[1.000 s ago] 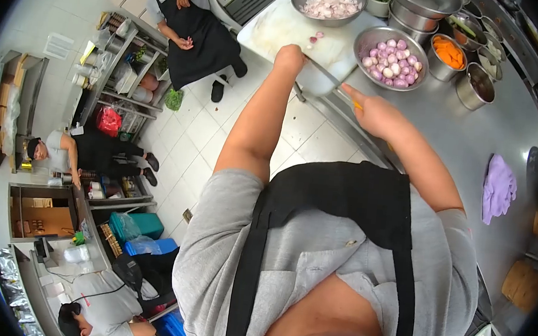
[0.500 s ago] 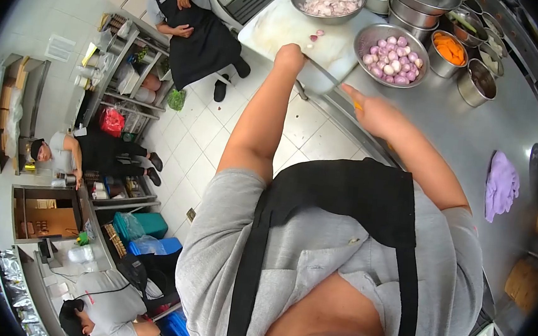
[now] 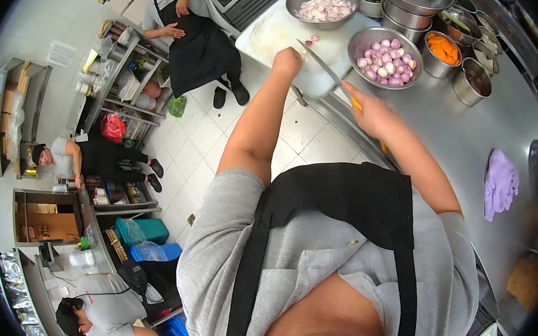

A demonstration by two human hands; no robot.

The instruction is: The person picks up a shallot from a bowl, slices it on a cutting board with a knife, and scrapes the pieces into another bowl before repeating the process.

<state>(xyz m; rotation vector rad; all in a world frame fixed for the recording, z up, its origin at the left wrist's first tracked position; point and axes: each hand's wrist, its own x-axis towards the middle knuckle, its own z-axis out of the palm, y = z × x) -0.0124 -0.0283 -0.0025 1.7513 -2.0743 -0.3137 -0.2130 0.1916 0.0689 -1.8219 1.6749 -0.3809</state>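
Note:
My right hand (image 3: 372, 115) is wrapped round the handle of a knife (image 3: 320, 63), a little of its yellow-orange grip showing. Its blade points up and left over the white cutting board (image 3: 268, 38), the tip close to a few small shallot pieces (image 3: 312, 39). At the board's near edge, my left hand (image 3: 287, 63) is curled closed beside the blade; whatever its fingers hold is hidden. A steel bowl (image 3: 350, 47) of whole peeled shallots (image 3: 388, 63) stands right of the board. Another bowl (image 3: 294, 9) at the back holds sliced shallots (image 3: 325, 9).
Carrot pieces (image 3: 442, 49) fill a steel pot, with another pot (image 3: 471, 83) beside it. A purple cloth (image 3: 501, 185) lies on the steel counter (image 3: 449, 128). One person (image 3: 197, 36) stands beyond the board; two others are at the left. Shelves (image 3: 130, 81) line that side.
The blade has come away from my left fist, and its tip now shows further up over the board. My left hand stays closed near the edge. The view has shifted slightly.

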